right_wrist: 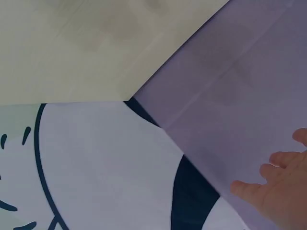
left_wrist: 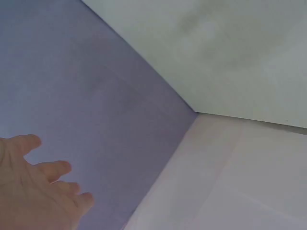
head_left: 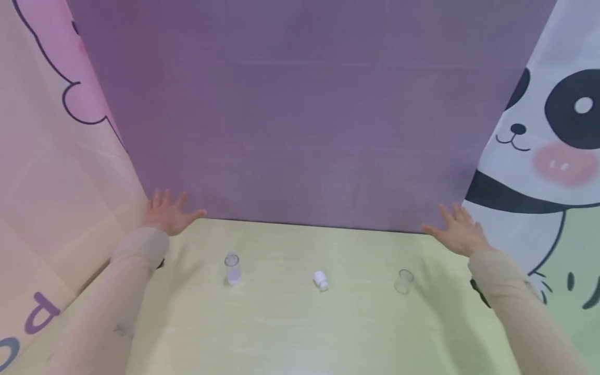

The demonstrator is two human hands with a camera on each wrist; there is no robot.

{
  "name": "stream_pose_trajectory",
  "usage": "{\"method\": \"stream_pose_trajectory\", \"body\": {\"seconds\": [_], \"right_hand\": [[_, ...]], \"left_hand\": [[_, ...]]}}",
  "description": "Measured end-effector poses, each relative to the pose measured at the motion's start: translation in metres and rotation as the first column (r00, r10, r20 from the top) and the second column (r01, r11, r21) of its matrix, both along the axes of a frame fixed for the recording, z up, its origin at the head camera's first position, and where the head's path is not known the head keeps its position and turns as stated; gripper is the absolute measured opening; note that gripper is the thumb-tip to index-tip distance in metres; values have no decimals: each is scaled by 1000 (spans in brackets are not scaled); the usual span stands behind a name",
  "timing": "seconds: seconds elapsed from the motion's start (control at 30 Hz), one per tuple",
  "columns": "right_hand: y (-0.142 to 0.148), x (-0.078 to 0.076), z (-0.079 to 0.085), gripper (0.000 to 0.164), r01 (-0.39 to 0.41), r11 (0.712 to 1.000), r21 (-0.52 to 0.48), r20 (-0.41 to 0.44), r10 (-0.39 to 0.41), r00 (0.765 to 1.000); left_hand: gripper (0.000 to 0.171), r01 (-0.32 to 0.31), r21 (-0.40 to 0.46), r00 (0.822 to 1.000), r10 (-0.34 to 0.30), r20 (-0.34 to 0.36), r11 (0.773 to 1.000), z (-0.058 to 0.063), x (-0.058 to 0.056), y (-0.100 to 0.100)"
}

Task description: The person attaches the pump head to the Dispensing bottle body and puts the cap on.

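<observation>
My left hand [head_left: 169, 213] is held out at the far left of the table, fingers spread, with nothing in it. Opposite it, my right hand [head_left: 458, 229] is likewise spread and bare at the far right. Between them on the table stand a clear bottle with a pale purple lower part [head_left: 233, 269], on the left, and a small clear glass cup [head_left: 403, 282], on the right. A small white bottle [head_left: 321, 280] is in the middle, seemingly tilted or lying. Neither hand touches any of these. Both wrist views show only spread fingers against the walls.
The pale wooden-looking table [head_left: 281, 328] ends at a purple back wall [head_left: 304, 130]. A pinkish printed cloth [head_left: 61, 172] bounds the left side, and a panda-printed cloth [head_left: 520, 234] bounds the right. Shadows of both arms fall on the table.
</observation>
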State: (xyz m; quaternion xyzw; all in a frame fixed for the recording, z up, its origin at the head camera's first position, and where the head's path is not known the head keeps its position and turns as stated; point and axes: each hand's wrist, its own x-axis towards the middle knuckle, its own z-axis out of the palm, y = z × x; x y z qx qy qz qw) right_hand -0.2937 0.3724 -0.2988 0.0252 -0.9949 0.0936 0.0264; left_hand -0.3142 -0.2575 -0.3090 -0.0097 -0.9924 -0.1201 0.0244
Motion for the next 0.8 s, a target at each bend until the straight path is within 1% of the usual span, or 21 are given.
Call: {"method": "stream_pose_trajectory", "body": {"seconds": [0.13, 0.23, 0.33, 0.4, 0.53, 0.67, 0.8], "right_hand": [[-7, 5, 3, 93, -40, 999, 24, -38, 41, 998], [-13, 11, 3, 91, -78, 997, 19, -61, 79, 995], [-20, 15, 4, 89, -104, 995, 0, -73, 103, 992], [-25, 17, 4, 86, -113, 994, -12, -81, 111, 990], [-34, 22, 4, 82, -116, 993, -21, -97, 113, 989], [-44, 29, 0, 75, -131, 990, -58, -111, 124, 986], [-54, 35, -5, 70, -138, 985, -106, -136, 123, 983]], "left_hand": [[100, 36, -14, 999, -36, -9, 999, 4, 2, 7], [98, 86, -20, 996, -86, -38, 996, 7, 6, 13], [89, 128, -10, 990, -128, -56, 992, 8, 11, 19], [83, 143, 3, 988, -142, -61, 990, 8, 15, 23], [72, 172, 56, 982, -167, -83, 984, 8, 24, 30], [64, 218, 132, 970, -201, -134, 967, 5, 30, 36], [57, 235, 186, 961, -200, -189, 954, 0, 39, 39]]}}
